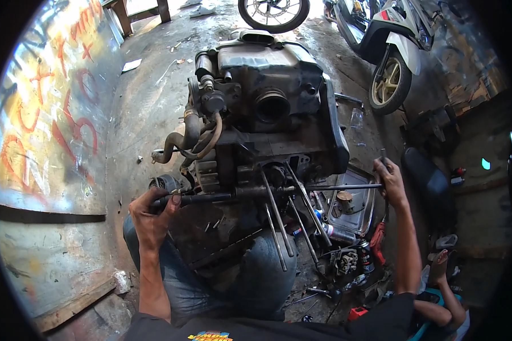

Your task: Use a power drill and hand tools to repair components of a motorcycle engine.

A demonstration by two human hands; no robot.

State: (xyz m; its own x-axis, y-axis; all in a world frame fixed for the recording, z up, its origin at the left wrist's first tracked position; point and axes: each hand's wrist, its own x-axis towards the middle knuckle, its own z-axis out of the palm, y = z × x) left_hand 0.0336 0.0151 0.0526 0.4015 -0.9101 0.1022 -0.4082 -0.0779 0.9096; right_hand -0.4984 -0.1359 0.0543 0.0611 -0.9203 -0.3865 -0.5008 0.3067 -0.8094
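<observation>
A dark, greasy scooter engine stands before me, a black round opening facing my way. Several long metal studs jut from its lower front toward me. My right hand is closed around the crossbar of a T-handle wrench, whose long shaft runs level to the left and meets the engine among the studs. On the left, my left hand wraps the outer end of a dark round bar that reaches in to the engine. A brown bent hose hangs above that hand.
A tray with loose parts lies right of the engine, near a spray can and a red-handled tool. A white scooter stands at far right. Painted sheet metal walls the left. Another person's bare limb shows lower right.
</observation>
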